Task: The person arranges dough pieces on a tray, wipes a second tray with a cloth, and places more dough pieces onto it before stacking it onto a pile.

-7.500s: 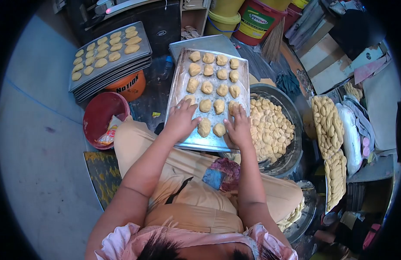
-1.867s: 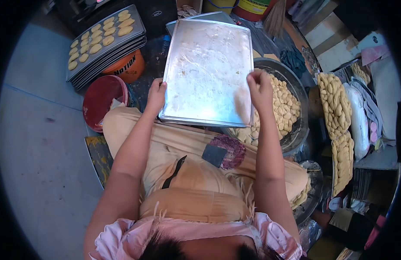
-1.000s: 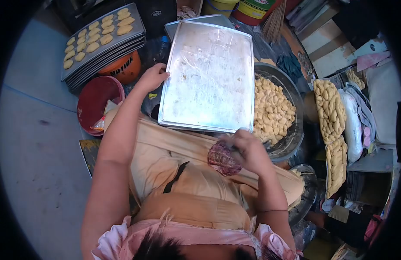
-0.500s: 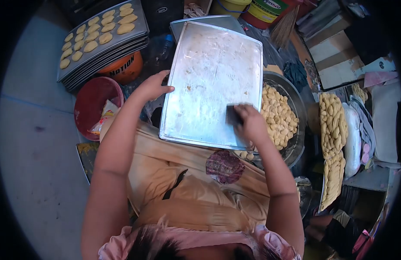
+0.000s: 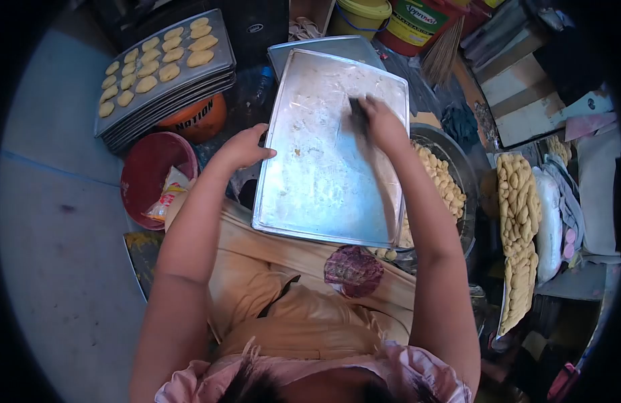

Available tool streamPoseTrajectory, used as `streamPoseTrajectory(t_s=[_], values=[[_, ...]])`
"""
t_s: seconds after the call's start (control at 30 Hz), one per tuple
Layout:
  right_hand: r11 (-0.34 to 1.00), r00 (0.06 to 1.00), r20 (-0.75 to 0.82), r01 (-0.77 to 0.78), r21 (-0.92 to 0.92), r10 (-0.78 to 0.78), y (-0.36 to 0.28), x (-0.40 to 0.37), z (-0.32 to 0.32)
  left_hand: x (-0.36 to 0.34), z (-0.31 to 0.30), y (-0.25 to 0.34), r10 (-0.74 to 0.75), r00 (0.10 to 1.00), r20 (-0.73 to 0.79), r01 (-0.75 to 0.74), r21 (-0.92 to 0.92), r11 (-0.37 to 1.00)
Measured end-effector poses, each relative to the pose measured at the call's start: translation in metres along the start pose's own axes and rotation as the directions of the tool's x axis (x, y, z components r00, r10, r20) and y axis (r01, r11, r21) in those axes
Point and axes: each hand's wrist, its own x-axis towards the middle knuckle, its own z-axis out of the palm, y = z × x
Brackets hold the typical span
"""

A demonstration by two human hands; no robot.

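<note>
At centre: metal tray (image 5: pixel 317 181), bare face up; basin (image 5: pixel 459 158) of dough pieces beside it, partly hidden. Left hand (image 5: pixel 246 148) curled round tray's left rim; right hand (image 5: pixel 384 124) closed on dark pad (image 5: pixel 358 114), blurred, over tray's upper right.

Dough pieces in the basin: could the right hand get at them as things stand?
Probably yes: the dough pieces lie partly uncovered beside the tray, near the right hand, though the dark item it holds may interfere.
</note>
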Motion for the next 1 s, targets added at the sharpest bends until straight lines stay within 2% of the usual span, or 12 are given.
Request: streamPoseTrajectory(t_s=[0.13, 0.27, 0.37, 0.43, 0.47, 0.57, 0.67, 0.77, 0.83, 0.93, 0.97, 1.0], values=[[0.991, 0.941, 0.319, 0.126, -0.033, -0.109, -0.09, -0.139, -0.049, -0.004, 0.002, 0.0, 0.001, 1.0, -0.029, -0.001, -0.002, 1.0], [0.986, 0.91, 0.379, 0.156, 0.064, -0.169, -0.123, -0.198, -0.042, -0.003, 0.001, 0.001, 0.024, 1.0, 0.002, -0.024, 0.003, 1.0], [0.989, 0.94, 0.331, 0.031, 0.148, -0.079, -0.109, -0.146, -0.041, -0.005, -0.003, 0.007, 0.018, 1.0, 0.008, -0.018, 0.011, 1.0], [0.994, 0.96, 0.271, -0.087, 0.064, 0.066, -0.083, -0.096, -0.015, -0.004, 0.0, 0.003, 0.026, 0.999, -0.03, -0.026, -0.003, 1.0], [0.996, 0.984, 0.162, -0.082, 0.035, 0.075, -0.06, -0.069, 0.008, -0.004, 0.0, 0.002, 0.03, 0.999, -0.025, -0.031, -0.011, 0.999], [0.989, 0.986, 0.073, -0.15, -0.02, 0.151, -0.017, 0.033, 0.029, -0.004, 0.0, 0.001, 0.039, 0.999, -0.013, -0.04, -0.019, 0.999], [0.958, 0.946, 0.152, -0.277, -0.071, 0.285, 0.017, 0.1, 0.032, 0.004, 0.003, -0.011, 0.054, 0.998, -0.013, -0.054, -0.018, 0.998], [0.984, 0.98, -0.087, -0.177, 0.002, 0.177, 0.018, 0.091, 0.048, 0.0, -0.005, 0.005, 0.008, 1.0, 0.018, -0.009, 0.045, 0.999], [0.995, 0.99, -0.108, -0.092, 0.037, 0.096, -0.028, 0.047, 0.021, -0.003, -0.007, 0.009, 0.01, 1.0, 0.027, -0.012, 0.058, 0.998], [0.991, 0.986, 0.157, -0.067, 0.119, 0.048, -0.118, -0.065, -0.035, 0.001, -0.004, -0.003, 0.064, 0.998, -0.008, -0.063, 0.069, 0.996], [0.997, 0.955, 0.289, 0.08, -0.015, -0.072, -0.14, -0.1, -0.04, 0.001, -0.002, -0.007, 0.09, 0.996, -0.02, -0.088, 0.079, 0.993], [0.976, 0.926, 0.31, 0.217, 0.034, -0.217, -0.153, -0.136, -0.034, 0.001, -0.003, -0.006, 0.055, 0.998, -0.005, -0.054, 0.053, 0.997]])
